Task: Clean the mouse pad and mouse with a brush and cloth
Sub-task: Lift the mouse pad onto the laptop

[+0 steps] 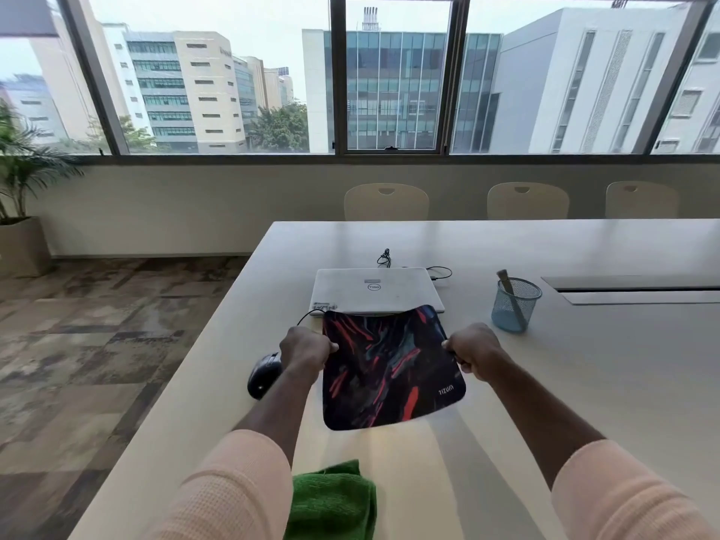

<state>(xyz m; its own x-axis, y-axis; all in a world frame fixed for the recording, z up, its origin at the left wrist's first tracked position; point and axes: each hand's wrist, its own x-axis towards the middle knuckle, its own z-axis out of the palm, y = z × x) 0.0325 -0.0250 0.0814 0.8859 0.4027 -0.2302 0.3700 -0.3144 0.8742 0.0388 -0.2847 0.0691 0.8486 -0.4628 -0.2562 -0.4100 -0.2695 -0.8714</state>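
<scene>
I am holding the mouse pad (391,368) up off the table (584,383) with both arms stretched forward and my peach sleeves (241,489) pushed back to mid-forearm. My left hand (306,350) is curled into a fist on the pad's left edge, knuckles up, while my right hand (473,350) is gripping the right edge the same way — fingers folded under, thumb on top. The pad is hanging between them, its far edge overlapping the near edge of the closed laptop (376,290), its printed side facing me, a pale shadow lying under its near corner.

The black mouse (265,374) is sitting near the table's left edge, just beside my left wrist, its cable running towards the laptop. The green cloth (335,500) is lying folded at the table's near edge, between my forearms. The brush (508,294) is leaning in the blue mesh cup (514,305) — well to the right of the laptop, beyond my right hand.
</scene>
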